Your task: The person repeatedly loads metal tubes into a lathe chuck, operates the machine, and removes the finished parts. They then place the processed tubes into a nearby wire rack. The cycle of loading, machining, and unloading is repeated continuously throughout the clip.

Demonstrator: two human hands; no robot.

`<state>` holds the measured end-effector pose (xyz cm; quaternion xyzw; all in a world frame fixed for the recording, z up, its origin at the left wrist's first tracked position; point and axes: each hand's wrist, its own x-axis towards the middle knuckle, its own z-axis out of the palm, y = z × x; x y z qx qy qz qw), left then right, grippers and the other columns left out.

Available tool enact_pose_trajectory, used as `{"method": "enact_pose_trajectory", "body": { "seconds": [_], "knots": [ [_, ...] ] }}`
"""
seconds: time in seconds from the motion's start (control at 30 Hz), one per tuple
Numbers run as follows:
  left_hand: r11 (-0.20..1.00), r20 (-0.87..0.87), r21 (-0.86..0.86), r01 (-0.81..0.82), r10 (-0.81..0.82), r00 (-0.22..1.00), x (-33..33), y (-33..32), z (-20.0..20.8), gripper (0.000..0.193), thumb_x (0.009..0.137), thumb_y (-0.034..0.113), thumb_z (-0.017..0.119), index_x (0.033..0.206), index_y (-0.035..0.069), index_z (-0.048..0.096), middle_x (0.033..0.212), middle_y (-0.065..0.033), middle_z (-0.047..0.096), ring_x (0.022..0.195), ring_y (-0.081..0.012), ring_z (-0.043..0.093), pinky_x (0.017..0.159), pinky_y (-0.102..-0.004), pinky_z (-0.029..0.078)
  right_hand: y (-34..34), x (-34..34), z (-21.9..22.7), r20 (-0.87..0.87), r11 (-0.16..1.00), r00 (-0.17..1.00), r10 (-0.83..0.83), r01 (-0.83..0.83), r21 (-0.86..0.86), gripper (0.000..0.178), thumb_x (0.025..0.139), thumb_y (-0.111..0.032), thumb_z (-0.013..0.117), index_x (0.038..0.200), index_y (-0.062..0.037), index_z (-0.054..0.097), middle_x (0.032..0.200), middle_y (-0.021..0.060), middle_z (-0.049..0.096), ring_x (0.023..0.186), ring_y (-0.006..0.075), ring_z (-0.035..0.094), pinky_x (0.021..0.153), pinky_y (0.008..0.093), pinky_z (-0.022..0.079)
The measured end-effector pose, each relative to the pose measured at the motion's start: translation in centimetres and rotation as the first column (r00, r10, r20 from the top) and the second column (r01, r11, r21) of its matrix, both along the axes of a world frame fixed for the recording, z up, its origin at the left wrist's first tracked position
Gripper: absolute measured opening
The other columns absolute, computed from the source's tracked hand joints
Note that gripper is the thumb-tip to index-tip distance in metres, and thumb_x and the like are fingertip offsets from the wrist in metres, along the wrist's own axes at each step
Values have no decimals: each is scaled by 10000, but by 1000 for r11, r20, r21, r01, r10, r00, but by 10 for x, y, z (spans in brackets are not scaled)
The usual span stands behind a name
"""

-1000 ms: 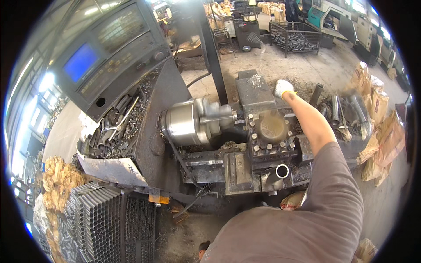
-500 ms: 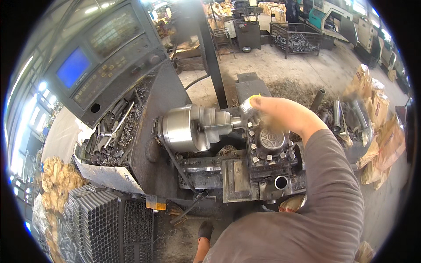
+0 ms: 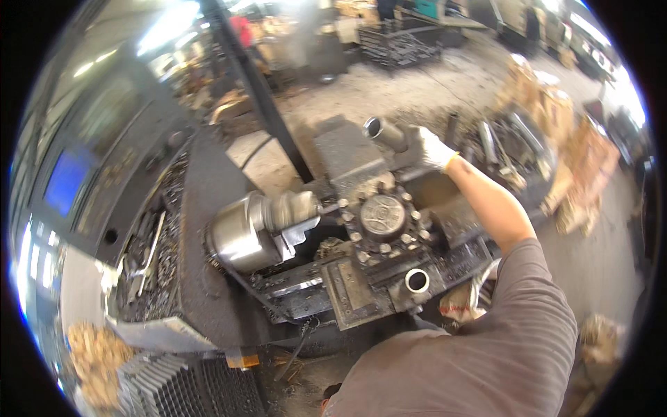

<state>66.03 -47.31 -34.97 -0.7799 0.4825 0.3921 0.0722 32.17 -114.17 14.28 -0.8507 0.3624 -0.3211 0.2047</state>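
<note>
My right hand (image 3: 432,149), in a white glove with a yellow cuff, is closed on a short metal tube (image 3: 386,134). The tube is tilted, its open end pointing up and left, beyond the lathe's tool turret (image 3: 383,217). Square-headed bolts ring the round cap of that turret. Left of it is the shiny lathe chuck (image 3: 240,233) with stepped jaws (image 3: 292,208), apart from my hand. Another tube (image 3: 417,280) stands upright, open end up, on the near side of the carriage. My left hand is out of view.
A control panel with a blue screen (image 3: 67,182) rises at the left, above a tray of chips and tools (image 3: 149,260). Stacked tubes (image 3: 156,386) sit at lower left. Metal pieces (image 3: 488,142) and paper sacks (image 3: 587,174) lie to the right. A dark post (image 3: 260,94) stands behind the chuck.
My right hand has moved away from the chuck, to the right and back, and a tube now shows in it. The head view has swung, shifting the machine leftward and tilting it.
</note>
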Motion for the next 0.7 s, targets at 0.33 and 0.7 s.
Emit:
{"method": "enact_pose_trajectory", "body": {
  "seconds": [0.33,0.7],
  "knots": [
    [947,-53,-146,286,-296,954,68,-92,-16,355,950,325,665,1162,47,726,1093,-200,758,982,-314,706,860,-434,551,268,-292,-193,-711,209,359,-604,933,294,464,899,-360,719,1207,-15,749,1098,197,805,1010,345,778,887,442,587],
    [898,-270,-440,-16,-116,956,62,-167,-22,439,953,383,678,1210,30,727,1106,-193,759,990,-264,700,871,-380,540,267,-35,-40,-124,974,977,175,-154,167,447,856,-272,802,1201,-36,644,970,182,749,841,287,779,672,420,607]
  ]
}}
